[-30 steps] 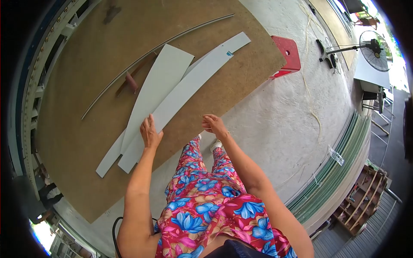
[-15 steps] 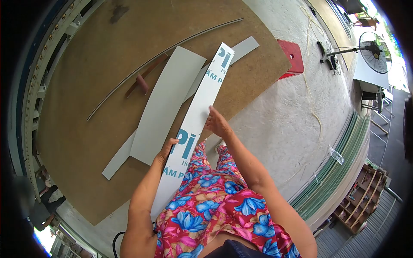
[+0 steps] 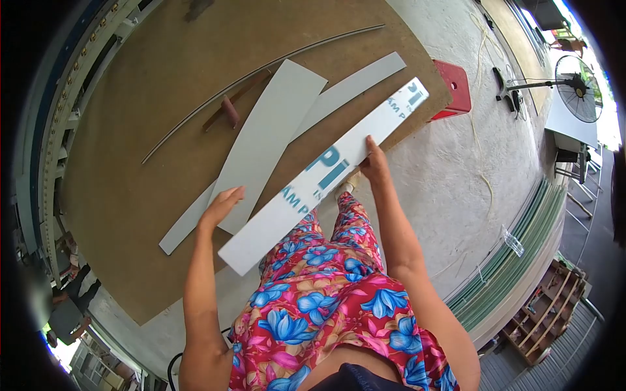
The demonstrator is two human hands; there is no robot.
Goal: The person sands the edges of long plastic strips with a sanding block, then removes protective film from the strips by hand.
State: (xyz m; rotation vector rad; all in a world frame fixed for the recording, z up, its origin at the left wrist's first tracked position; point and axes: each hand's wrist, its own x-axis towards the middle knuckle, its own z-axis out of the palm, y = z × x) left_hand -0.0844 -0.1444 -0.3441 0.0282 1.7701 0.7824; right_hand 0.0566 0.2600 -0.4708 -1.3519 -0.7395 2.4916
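A long white panel strip [image 3: 326, 173] with blue-green printed lettering lies slantwise in front of me, its far end over the table. My right hand [image 3: 374, 163] grips its near long edge, the thumb on the printed face and the fingers hidden beneath. Off the strip on the other side, my left hand [image 3: 223, 204] is open with its fingers stretched out, overlapping a wide pale grey panel [image 3: 270, 137]. That panel rests across a narrower grey strip [image 3: 358, 88], which shows at both sides of it.
On the brown table [image 3: 104, 215] lie a thin curved metal strip [image 3: 261, 72] and a reddish-brown tool with a handle [image 3: 230, 112]. A red stool [image 3: 453, 90] stands by the table corner. Farther right are a fan [image 3: 578, 88], a stack of long green-edged lengths [image 3: 505, 251] and a wooden compartment box [image 3: 548, 306].
The white strip has swung clockwise, its far end moving right. My left hand has let go of it and moved left; my right hand has gone from flat beside its edge to gripping it.
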